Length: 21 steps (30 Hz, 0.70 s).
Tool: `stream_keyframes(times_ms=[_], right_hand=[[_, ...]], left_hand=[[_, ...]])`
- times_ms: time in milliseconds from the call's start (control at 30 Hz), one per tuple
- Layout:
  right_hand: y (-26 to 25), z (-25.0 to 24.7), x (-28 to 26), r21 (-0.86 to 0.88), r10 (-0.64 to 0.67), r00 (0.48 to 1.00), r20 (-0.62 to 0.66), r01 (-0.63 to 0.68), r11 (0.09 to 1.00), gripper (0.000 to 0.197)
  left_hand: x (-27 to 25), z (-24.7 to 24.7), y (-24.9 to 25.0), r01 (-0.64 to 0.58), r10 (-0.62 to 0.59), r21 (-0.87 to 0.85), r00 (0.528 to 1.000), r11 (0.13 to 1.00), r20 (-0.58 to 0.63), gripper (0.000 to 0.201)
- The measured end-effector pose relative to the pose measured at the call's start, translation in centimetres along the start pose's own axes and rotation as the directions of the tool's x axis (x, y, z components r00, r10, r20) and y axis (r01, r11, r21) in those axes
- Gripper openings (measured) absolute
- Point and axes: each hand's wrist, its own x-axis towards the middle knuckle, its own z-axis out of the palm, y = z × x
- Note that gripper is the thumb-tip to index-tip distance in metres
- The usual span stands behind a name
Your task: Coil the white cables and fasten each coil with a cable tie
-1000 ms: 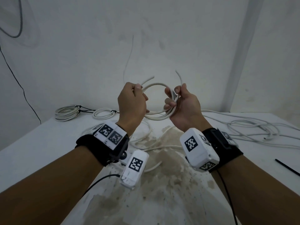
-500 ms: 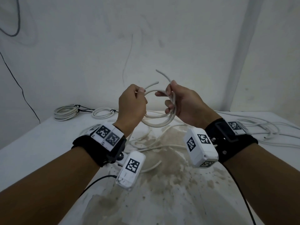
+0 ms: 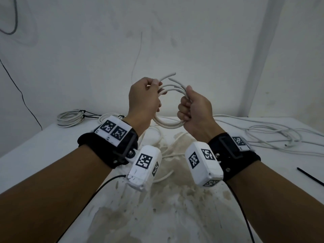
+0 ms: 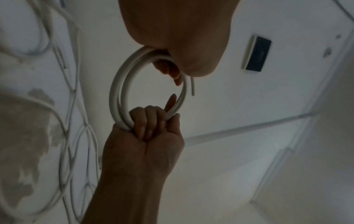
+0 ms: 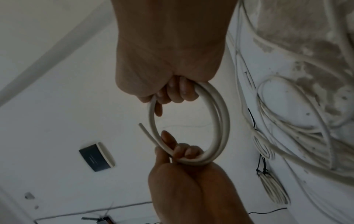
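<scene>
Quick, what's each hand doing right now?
Left hand: closed, gripping the white cable coil.
Right hand: closed, gripping the same coil.

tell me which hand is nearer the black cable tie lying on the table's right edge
Right. The right hand is raised on the cable tie's side; the left hand is beyond it.

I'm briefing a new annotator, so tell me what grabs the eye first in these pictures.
First, the small round coil of white cable held up in mid-air above the table, the left hand in a grip on one side and the right hand on the other. Next, the white boxy wrist cameras with black square markers strapped on below the hands. Behind, tied white cable bundles lie at the back left of the stained white table.
</scene>
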Motion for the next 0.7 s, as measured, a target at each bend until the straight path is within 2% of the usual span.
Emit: stream_keyframes(times_ms=[133,267,367,433,500,567,633,700], right_hand=[[0.3,0.1,-0.1,-0.099,-0.017,1.0,-0.007,0.016,0.995,0.028],[0.2,0.2,-0.4,-0.098,-0.014,1.0,-0.017,0.012,0.995,0.037],[0.1,0.2,-0.4,-0.067,0.008,0.996,-0.09,-0.014,0.998,0.034],[0.0,0.1,-0.3,-0.013,0.032,0.992,-0.125,-0.034,0.999,0.032],[0.0,0.0,-0.4,0.045,0.048,0.992,-0.119,-0.043,0.998,0.029],[0.0,0.1,-0.5,0.077,0.042,0.993,-0.107,-0.034,0.996,0.028],[0.0,0.3,-0.5,0.068,0.015,0.994,-0.111,-0.008,0.998,0.028],[-0.1,0.3,-0.4,0.058,-0.002,0.992,-0.129,0.01,0.998,0.028]], left_hand=[[0.2,-0.7,0.0,-0.112,0.101,0.165,0.992,0.98,0.075,0.023],[0.2,-1.0,-0.4,-0.219,0.197,0.206,0.973,0.954,0.118,0.025],[-0.4,-1.2,-0.5,-0.391,0.322,0.259,0.907,0.883,0.271,0.021],[-0.4,-1.3,-0.7,-0.469,0.357,0.313,0.865,0.826,0.354,0.018],[0.1,-1.2,-1.0,-0.452,0.339,0.351,0.877,0.82,0.34,0.019],[0.4,-0.8,-1.1,-0.393,0.309,0.381,0.914,0.837,0.264,0.021],[0.3,-0.4,-1.0,-0.301,0.252,0.378,0.952,0.876,0.174,0.029],[0.3,-0.1,-0.8,-0.156,0.138,0.266,0.987,0.951,0.085,0.033]])
